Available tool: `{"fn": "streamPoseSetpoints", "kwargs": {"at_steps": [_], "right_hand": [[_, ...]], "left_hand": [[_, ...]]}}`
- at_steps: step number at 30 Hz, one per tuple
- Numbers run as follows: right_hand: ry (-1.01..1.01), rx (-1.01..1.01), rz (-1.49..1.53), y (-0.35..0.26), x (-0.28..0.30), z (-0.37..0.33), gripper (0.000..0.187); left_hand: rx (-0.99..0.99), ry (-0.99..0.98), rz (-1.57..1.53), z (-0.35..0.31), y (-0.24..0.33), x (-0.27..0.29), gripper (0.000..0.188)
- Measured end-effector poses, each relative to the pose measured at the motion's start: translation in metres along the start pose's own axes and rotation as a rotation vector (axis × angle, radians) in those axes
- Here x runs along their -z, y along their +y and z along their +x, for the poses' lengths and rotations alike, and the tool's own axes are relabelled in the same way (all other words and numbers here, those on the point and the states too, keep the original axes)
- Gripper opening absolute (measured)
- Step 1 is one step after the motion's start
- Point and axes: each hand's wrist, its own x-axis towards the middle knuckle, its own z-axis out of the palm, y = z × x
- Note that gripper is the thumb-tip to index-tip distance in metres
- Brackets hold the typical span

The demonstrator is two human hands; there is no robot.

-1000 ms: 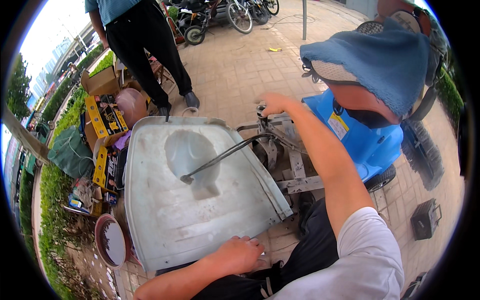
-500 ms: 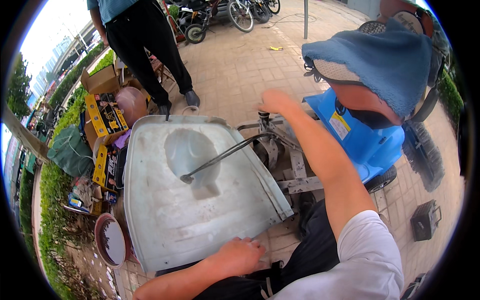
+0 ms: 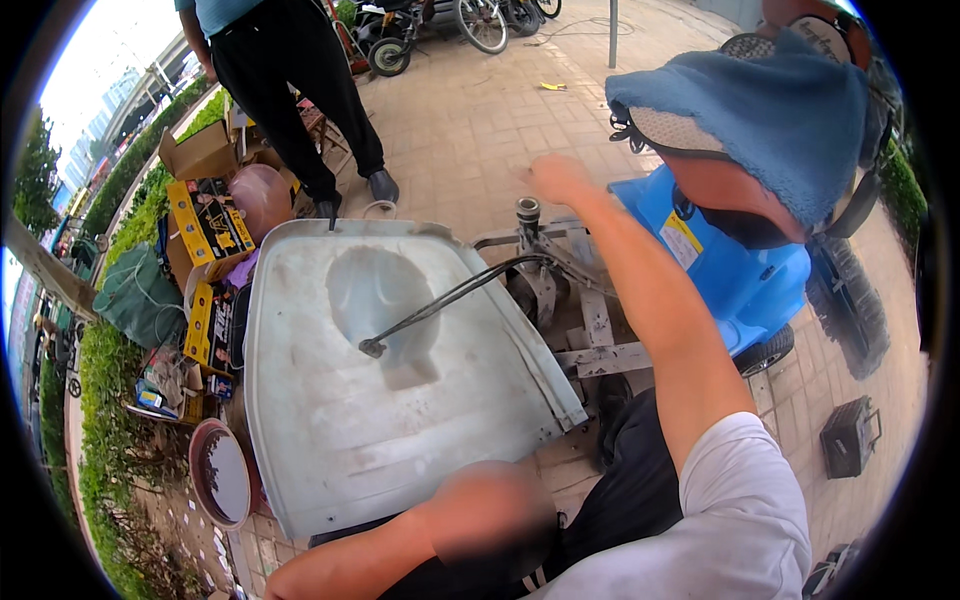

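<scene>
A large dull grey metal panel (image 3: 400,440) with a shallow recess lies tilted in front of me, against a small vehicle's bare metal frame (image 3: 590,340). A thin black rod (image 3: 440,305) runs from the frame across the panel. My left hand (image 3: 490,510), blurred, is at the panel's near edge and grips it. My right hand (image 3: 555,180) is stretched out in the air just above the upright steering tube (image 3: 527,212), touching nothing, fingers loose. Beyond it are the blue vehicle body (image 3: 740,280) and a seat under a blue towel (image 3: 770,110).
A person in black trousers (image 3: 290,90) stands just behind the panel. Cardboard and yellow boxes (image 3: 205,220), a green bag (image 3: 140,295) and a red basin (image 3: 222,472) crowd the left by a hedge. A black box (image 3: 850,435) sits on the paving at right; bicycles (image 3: 480,20) stand far back.
My right hand has lifted off the top of the steering tube and moved slightly up and right. My left hand has shifted a little along the panel's near edge.
</scene>
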Motion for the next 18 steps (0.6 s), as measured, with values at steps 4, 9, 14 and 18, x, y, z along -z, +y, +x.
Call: {"fn": "streamPoseSetpoints", "kwargs": {"at_steps": [4,9,14,18], "right_hand": [[-0.024,0.101,0.086,-0.003,-0.001,-0.003,0.069],[0.032,0.021,0.029,-0.005,0.003,0.000,0.071],[-0.044,0.089,0.041,-0.004,-0.004,-0.001,0.073],[0.000,0.070,0.051,-0.013,0.003,0.000,0.073]], "left_hand": [[0.023,0.000,-0.016,-0.002,0.000,-0.001,0.043],[0.046,-0.021,-0.037,-0.001,0.001,0.002,0.045],[0.089,-0.084,-0.059,0.001,0.000,0.004,0.047],[0.042,0.035,0.011,-0.008,-0.009,-0.029,0.047]]}}
